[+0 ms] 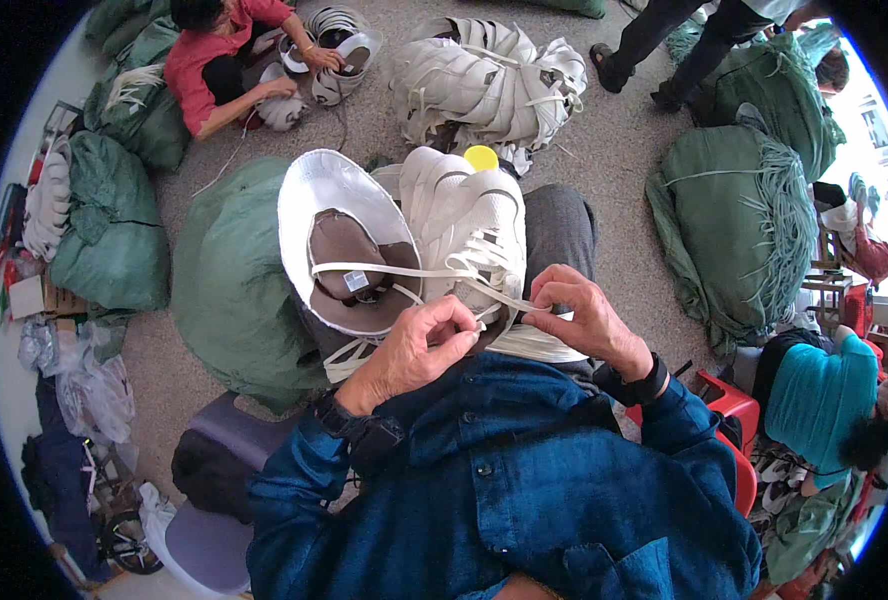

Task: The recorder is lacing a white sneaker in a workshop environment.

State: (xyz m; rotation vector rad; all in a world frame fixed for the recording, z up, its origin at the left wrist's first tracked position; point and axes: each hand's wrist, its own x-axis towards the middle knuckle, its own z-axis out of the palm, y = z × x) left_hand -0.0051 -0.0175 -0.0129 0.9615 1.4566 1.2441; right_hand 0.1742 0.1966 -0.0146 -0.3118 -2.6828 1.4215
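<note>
On my lap lies a stack of white shoe uppers, partly threaded with flat off-white laces. My right hand pinches a shoelace between thumb and fingers, at the right side of the front upper. My left hand is closed at the lower edge of that upper, its thumb and fingertips pressed together on what looks like a lace end. Left of the stack a white upper with brown lining stands with its inside showing, and a lace stretches across it. A round yellow thing shows behind the stack.
A tied bundle of white uppers lies on the floor ahead. Green sacks stand close on my left, and more sacks are on the right. A person in red handles uppers at the far left. A red stool is at my right.
</note>
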